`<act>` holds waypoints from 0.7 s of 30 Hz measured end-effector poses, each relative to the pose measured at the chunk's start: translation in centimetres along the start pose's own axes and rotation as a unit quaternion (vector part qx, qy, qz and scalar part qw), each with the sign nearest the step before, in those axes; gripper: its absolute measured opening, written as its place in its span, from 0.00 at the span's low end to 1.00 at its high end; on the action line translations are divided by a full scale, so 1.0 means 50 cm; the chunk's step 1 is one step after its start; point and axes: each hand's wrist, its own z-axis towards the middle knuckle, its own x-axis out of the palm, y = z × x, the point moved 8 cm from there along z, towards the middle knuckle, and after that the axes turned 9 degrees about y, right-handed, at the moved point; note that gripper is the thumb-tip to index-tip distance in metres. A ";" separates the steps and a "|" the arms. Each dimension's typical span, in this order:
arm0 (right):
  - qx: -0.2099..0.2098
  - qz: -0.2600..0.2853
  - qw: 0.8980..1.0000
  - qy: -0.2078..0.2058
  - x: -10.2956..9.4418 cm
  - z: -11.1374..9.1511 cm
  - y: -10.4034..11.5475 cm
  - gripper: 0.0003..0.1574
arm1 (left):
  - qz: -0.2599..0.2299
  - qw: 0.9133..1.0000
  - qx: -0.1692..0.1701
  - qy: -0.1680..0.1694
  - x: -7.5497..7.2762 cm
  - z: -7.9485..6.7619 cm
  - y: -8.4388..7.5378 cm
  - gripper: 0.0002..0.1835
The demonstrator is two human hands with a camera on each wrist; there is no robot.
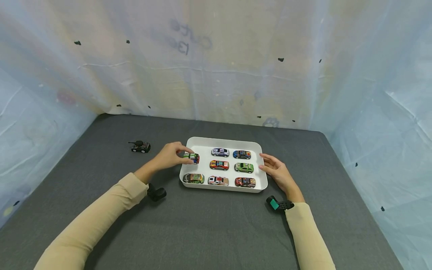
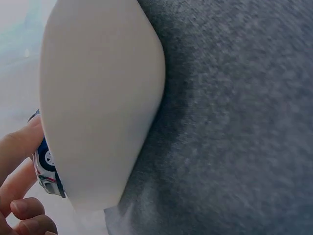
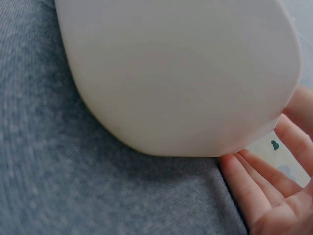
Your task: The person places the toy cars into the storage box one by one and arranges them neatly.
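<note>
My left hand [image 1: 170, 154] pinches a small green, white and blue toy car [image 1: 191, 158] between thumb and fingers, over the left side of a white tray [image 1: 222, 190]. In the left wrist view, that toy car [image 2: 47, 159] shows partly behind the tray wall [image 2: 102, 103]. The right hand [image 1: 277, 171] holds the tray's right edge; in the right wrist view, its fingers [image 3: 242, 178] touch the outer wall. Near the left hand, a green-and-orange toy car [image 1: 194, 178] rests in the tray's front left corner.
Several more toy cars stand in rows in the tray, among them a red-and-yellow one [image 1: 219, 165] and a light green one [image 1: 244, 167]. A black toy tank [image 1: 140, 146] is on the grey tabletop [image 1: 209, 228] at left. Pale sheeting [image 1: 229, 93] hangs around the table.
</note>
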 end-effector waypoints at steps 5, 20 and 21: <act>-0.001 0.003 1.000 0.001 0.000 0.003 -0.003 0.39 | 0.000 1.000 -0.001 0.001 0.004 0.011 -0.004 0.20; -0.002 0.001 1.000 0.004 0.001 0.002 -0.001 0.39 | 0.007 0.999 -0.052 0.013 0.025 0.023 0.008 0.21; -0.003 0.002 1.000 0.004 0.000 0.002 -0.001 0.40 | 0.009 0.998 -0.054 0.013 0.027 0.023 0.009 0.21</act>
